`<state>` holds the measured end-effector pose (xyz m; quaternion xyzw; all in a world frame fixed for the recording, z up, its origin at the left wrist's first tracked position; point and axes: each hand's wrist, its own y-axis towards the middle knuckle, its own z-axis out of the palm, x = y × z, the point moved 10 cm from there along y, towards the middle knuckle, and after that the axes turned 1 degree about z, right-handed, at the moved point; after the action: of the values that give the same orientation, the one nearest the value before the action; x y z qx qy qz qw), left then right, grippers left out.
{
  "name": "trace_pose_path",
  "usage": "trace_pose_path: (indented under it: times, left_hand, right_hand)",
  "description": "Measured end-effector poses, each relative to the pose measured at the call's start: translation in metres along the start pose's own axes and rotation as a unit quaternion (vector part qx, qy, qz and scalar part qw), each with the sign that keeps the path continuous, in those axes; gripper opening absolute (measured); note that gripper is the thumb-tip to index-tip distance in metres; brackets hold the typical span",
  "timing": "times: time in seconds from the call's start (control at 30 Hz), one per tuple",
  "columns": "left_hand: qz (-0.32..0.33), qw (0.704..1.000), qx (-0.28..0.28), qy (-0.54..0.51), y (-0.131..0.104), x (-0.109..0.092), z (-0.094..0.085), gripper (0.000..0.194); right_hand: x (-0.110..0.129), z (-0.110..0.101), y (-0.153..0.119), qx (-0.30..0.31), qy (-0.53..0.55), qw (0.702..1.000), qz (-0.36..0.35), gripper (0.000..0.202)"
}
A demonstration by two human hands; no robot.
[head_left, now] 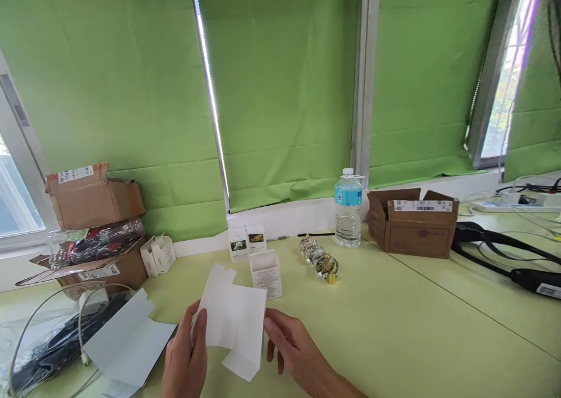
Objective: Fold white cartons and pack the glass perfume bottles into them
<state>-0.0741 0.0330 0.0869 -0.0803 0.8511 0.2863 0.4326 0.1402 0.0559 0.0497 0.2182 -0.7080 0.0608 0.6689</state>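
Observation:
A white card sheet [234, 316] with cut flaps is held up above the table, its plain side facing me. My left hand [187, 345] pinches its left edge between thumb and fingers. At the sheet's right edge, my right hand [293, 346] has its thumb and index finger on the card, the other fingers curled below. Just behind the sheet stands an open white box [267, 274] with printed text. Two small white boxes with pictures, one with a white flower [238, 245] and one with a yellow picture [256, 238], stand farther back.
Glass jars with gold lids [319, 259] lie behind my right hand. Farther back are a water bottle [348, 208] and a brown carton [414, 224]. At left are flat white sheets [131, 342], bagged cables [56, 339], small white boxes [158, 255] and stacked cartons [94, 199].

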Motion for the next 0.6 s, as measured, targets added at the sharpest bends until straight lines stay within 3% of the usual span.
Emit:
trace_pose_path:
  times: [0.2,0.43,0.6]
  left_hand:
    - [-0.020,0.987,0.063,-0.145,-0.008,0.005,0.030,0.051]
    - [-0.110,0.912,0.134,-0.373,-0.028,0.009,0.078,0.059]
    - [-0.041,0.908,0.211,-0.360,-0.040,-0.007,0.092,0.058]
  right_hand:
    - [0.005,0.002,-0.001,0.008,0.032,0.999,-0.006,0.046]
    - [-0.005,-0.008,0.001,-0.034,0.050,0.998,0.017,0.053]
    - [-0.005,-0.011,0.001,-0.040,0.021,0.999,0.027,0.054]
